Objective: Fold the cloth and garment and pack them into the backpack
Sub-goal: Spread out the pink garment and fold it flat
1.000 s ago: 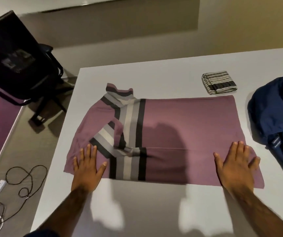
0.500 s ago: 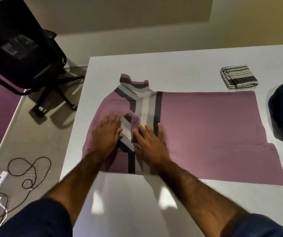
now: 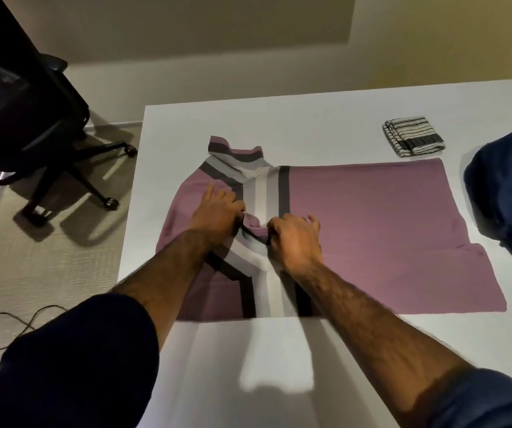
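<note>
Both grips are closed on fabric: the right grip [image 3: 294,239] has its fingers curled tight and pinches a small pucker of the garment [image 3: 372,227] right on the striped band [image 3: 264,193]. The left grip [image 3: 217,214] pinches the same pucker from the band's left side, with one digit sticking out loose. The garment lies flat on the tabletop [image 3: 310,125], its long axis running sideways from the band toward the backpack [image 3: 502,193]. Nearly all the loose length therefore lies to the right of the band, nearer the right grip. The folded cloth [image 3: 413,135] sits beyond and well right of the band. As I judge it, any lengthwise fold must sweep along that axis.
</note>
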A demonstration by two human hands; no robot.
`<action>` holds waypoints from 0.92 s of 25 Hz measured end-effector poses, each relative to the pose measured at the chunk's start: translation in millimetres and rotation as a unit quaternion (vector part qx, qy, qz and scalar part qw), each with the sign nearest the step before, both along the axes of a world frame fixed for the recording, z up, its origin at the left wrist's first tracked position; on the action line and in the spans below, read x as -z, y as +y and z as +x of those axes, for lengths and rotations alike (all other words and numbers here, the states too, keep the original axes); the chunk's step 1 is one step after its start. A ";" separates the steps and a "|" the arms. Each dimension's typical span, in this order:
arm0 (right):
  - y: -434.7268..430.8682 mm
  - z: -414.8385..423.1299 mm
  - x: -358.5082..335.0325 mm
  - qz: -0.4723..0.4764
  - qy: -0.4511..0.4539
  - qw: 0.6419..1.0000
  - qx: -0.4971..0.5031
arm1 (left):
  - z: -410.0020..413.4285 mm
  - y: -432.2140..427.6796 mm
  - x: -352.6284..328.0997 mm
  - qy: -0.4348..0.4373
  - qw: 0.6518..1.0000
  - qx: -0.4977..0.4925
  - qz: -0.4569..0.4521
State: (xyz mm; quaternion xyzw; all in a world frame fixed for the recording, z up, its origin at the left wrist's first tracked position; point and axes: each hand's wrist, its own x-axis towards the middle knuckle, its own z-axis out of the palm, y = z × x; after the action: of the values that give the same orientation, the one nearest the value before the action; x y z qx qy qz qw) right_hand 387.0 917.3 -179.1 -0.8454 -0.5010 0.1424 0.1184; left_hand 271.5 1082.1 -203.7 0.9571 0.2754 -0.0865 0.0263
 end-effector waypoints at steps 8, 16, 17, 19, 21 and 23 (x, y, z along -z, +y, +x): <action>-20.1 -3.7 -15.8 -0.004 -0.073 0.996 -0.053 | -45.6 -9.1 -26.7 -0.230 0.973 0.002 -0.033; -75.8 -29.5 -2.6 -0.043 -0.141 0.976 -0.162 | -132.4 -97.7 -3.2 -0.199 0.979 0.024 0.019; -80.1 -33.6 -1.4 -0.067 -0.136 0.974 -0.171 | -139.2 -106.0 4.4 -0.181 0.983 0.021 0.015; -86.3 -41.2 0.8 -0.097 -0.132 0.970 -0.179 | -148.6 -119.4 16.8 -0.168 0.986 0.016 0.014; -90.0 -46.4 3.1 -0.072 -0.137 0.973 -0.169 | -150.6 -124.3 19.9 -0.204 0.979 -0.005 0.011; -88.0 -53.5 5.9 -0.033 -0.137 0.977 -0.161 | -142.4 -125.1 17.8 -0.239 0.970 -0.029 0.021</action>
State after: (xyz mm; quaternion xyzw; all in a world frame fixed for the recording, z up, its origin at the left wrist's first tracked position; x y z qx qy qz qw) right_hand 333.5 829.3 -185.1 -0.7688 -0.6368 0.0588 -0.0037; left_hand 129.1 957.0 -221.5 0.9421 0.2903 0.1510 0.0738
